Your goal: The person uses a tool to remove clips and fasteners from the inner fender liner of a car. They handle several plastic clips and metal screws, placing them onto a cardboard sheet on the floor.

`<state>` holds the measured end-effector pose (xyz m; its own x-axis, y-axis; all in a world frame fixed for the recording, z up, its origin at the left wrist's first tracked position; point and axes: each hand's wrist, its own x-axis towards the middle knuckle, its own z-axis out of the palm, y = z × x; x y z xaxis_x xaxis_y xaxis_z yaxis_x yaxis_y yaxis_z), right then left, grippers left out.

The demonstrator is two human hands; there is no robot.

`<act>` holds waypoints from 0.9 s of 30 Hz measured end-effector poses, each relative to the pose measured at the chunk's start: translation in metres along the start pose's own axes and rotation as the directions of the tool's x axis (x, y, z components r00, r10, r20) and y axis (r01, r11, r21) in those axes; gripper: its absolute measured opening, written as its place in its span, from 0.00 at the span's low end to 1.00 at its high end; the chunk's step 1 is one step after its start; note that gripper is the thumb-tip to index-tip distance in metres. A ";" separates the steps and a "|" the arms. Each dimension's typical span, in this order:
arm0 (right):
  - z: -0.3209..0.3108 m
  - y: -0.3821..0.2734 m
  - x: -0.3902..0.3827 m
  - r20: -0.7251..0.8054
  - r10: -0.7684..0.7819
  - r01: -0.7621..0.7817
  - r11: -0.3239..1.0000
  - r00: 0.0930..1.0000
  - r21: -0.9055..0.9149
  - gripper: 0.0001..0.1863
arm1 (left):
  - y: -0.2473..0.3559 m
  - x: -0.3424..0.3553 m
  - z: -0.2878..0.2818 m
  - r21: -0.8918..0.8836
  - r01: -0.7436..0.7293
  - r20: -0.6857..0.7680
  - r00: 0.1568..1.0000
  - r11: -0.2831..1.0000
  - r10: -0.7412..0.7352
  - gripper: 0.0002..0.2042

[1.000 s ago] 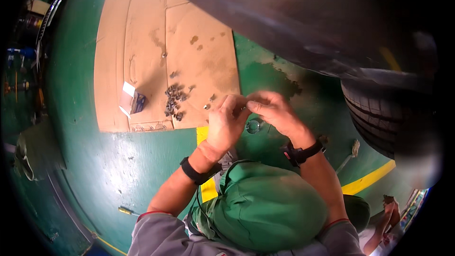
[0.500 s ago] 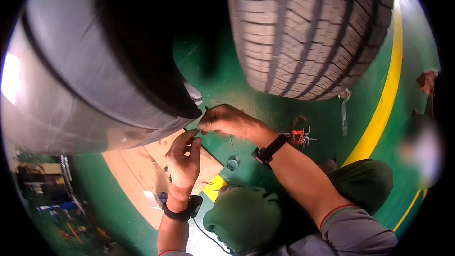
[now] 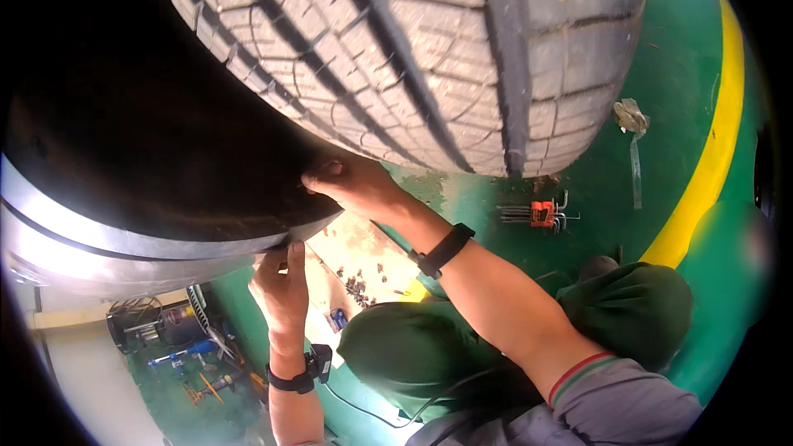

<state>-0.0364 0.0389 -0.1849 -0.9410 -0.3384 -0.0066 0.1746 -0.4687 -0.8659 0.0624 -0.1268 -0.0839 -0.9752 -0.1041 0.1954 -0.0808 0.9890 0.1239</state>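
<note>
The silver car bumper (image 3: 107,268) curves in from the left, with the dark inside of the wheel arch (image 3: 165,165) behind its edge. My left hand (image 3: 279,289) reaches up to the bumper's lower edge, its thumb and fingertips closed at the rim; what they pinch there cannot be made out. My right hand (image 3: 355,186) is at the dark arch just inside the bumper's end, below the tyre (image 3: 429,58). Its fingers are curled and pressed together, and anything between them is hidden. Both wrists wear black straps.
Below the bumper lies a cardboard sheet (image 3: 359,252) with several small dark fasteners (image 3: 355,287) and a small blue item (image 3: 338,319). A hex key set in a red holder (image 3: 543,214) is on the green floor. Tools, including a blue one (image 3: 186,353), lie at lower left.
My view has shifted closer under the tyre. My hands, earlier close together beyond the bumper's tip, are now apart: the left at the lower edge, the right up inside the arch.
</note>
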 end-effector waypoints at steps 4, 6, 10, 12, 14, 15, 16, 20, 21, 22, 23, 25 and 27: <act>0.005 -0.004 0.012 0.086 0.017 -0.037 0.971 0.996 0.236 0.19 | 0.015 0.017 0.001 0.105 0.074 0.079 0.993 0.992 -0.082 0.15; 0.006 0.013 0.018 0.056 -0.083 0.065 0.963 0.995 0.262 0.22 | 0.023 0.021 0.005 0.100 0.090 0.057 0.994 0.991 -0.096 0.16; 0.012 0.055 0.030 -0.022 -0.118 0.109 0.809 0.993 0.577 0.18 | 0.024 0.021 0.008 0.060 0.094 0.050 0.994 0.994 -0.097 0.17; 0.013 0.055 0.030 0.079 -0.069 -0.009 0.693 0.994 0.721 0.21 | 0.020 0.018 0.007 0.066 0.112 0.052 0.992 0.991 -0.116 0.18; 0.014 0.028 0.025 0.146 -0.031 -0.060 0.810 0.989 0.583 0.26 | 0.014 0.014 0.007 0.077 0.123 0.050 0.991 0.989 -0.127 0.19; 0.014 0.013 0.023 0.171 -0.016 -0.074 0.858 0.985 0.507 0.28 | 0.011 0.010 0.007 0.057 0.083 0.045 0.995 0.995 -0.085 0.20; 0.013 0.004 0.023 0.188 0.008 -0.088 0.903 0.982 0.421 0.31 | 0.007 0.008 0.012 0.029 0.042 0.047 0.998 0.999 -0.044 0.22; 0.013 -0.037 0.012 0.217 0.087 -0.172 0.894 0.972 0.413 0.32 | 0.005 0.002 0.008 -0.408 0.192 0.160 0.978 0.893 -0.137 0.30; 0.013 -0.039 0.012 0.227 0.076 -0.165 0.899 0.971 0.406 0.32 | 0.010 0.002 0.008 -0.457 0.196 0.149 0.978 0.868 -0.143 0.33; 0.013 -0.042 0.012 0.236 0.066 -0.158 0.904 0.970 0.397 0.32 | 0.010 0.002 0.008 -0.452 0.194 0.146 0.979 0.871 -0.142 0.33; 0.007 -0.045 0.010 0.256 0.036 -0.145 0.895 0.966 0.421 0.32 | 0.009 0.002 0.007 -0.495 0.171 0.129 0.984 0.852 -0.122 0.34; 0.001 -0.053 0.008 0.144 -0.035 -0.012 0.949 0.989 0.316 0.31 | 0.004 0.000 0.009 -0.522 0.126 0.074 0.992 0.843 -0.103 0.36; 0.006 -0.013 0.023 0.132 -0.201 0.045 0.689 0.971 0.723 0.31 | 0.007 -0.002 0.017 -0.558 0.138 0.028 0.989 0.818 -0.148 0.36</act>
<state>-0.0588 0.0322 -0.1711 -0.9103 -0.3416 0.2339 0.2879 -0.9283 -0.2354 0.0602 -0.1175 -0.0997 -0.9579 -0.2461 0.1479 -0.0856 0.7365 0.6709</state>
